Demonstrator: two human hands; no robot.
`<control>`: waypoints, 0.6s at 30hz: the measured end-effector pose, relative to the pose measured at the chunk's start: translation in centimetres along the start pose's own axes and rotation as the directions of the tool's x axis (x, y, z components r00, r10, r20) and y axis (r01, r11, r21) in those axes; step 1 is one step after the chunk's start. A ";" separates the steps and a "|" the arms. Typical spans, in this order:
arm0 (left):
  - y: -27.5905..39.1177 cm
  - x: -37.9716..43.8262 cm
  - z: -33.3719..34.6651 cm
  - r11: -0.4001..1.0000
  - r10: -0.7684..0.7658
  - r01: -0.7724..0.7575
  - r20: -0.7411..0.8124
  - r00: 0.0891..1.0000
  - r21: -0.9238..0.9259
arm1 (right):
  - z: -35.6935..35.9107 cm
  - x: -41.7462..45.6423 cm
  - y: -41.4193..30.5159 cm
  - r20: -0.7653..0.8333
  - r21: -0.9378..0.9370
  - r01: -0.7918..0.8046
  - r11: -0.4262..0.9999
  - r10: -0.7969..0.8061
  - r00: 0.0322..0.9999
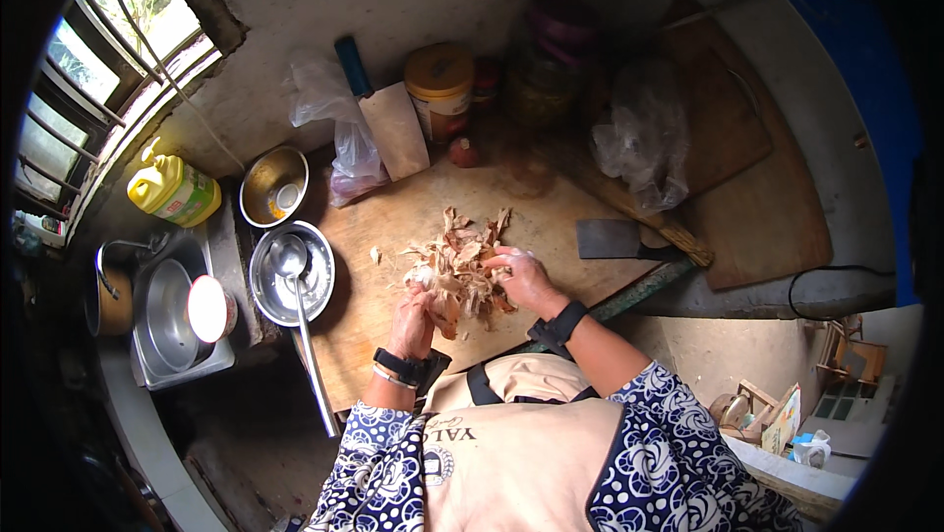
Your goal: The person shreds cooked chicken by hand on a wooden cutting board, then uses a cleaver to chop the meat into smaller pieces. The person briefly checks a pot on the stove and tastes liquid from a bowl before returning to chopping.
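Note:
A loose heap of torn, light-brown food strips (466, 255), perhaps dried, lies on a large wooden board (369, 344) in front of me. My left hand (413, 322) is at the near left side of the heap, its fingers pinched around a brown strip (445, 318). At the heap's right side, my right hand (523, 277) has curled fingers among the strips; what lies between its fingertips is mostly hidden. A small loose scrap (376, 255) sits apart on the left. Both wrists wear black straps.
A metal basin (321, 296) holding a long-handled ladle (299, 281) stands left, near a steel bowl (257, 196) and sink (221, 362). One cleaver (398, 130) leans at the back; another dark blade (608, 238) lies right. Behind are a yellow-lidded tub (439, 78) and plastic bags (641, 152).

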State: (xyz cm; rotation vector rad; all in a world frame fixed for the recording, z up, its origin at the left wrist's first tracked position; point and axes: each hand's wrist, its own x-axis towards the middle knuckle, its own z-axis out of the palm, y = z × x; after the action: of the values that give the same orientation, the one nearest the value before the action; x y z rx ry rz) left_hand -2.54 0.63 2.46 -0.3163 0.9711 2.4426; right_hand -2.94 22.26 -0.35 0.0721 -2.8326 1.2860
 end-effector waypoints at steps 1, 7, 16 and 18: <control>-0.5 0.4 -1.1 0.999 -0.008 0.006 0.045 0.999 0.039 | -0.2 0.4 -1.4 -0.001 -0.064 0.108 0.992 -0.108 0.994; -0.4 0.3 3.0 0.926 0.092 -0.026 -0.159 0.983 0.376 | -0.6 1.0 -6.6 0.331 0.274 -0.231 0.934 0.134 0.934; -1.8 0.7 1.6 0.928 0.101 -0.066 -0.076 0.992 0.368 | 0.3 0.3 -7.2 0.074 0.061 -0.184 0.981 0.179 0.981; -1.3 0.1 2.0 0.948 0.012 0.005 -0.053 0.999 0.318 | -0.1 0.5 -7.4 0.094 0.088 -0.215 0.973 0.207 0.974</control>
State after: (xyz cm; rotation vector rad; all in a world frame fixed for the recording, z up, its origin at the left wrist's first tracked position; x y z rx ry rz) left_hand -2.03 2.81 3.11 -0.2685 1.3672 2.2413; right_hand -3.03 17.44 5.29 -0.1828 -2.9118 1.4963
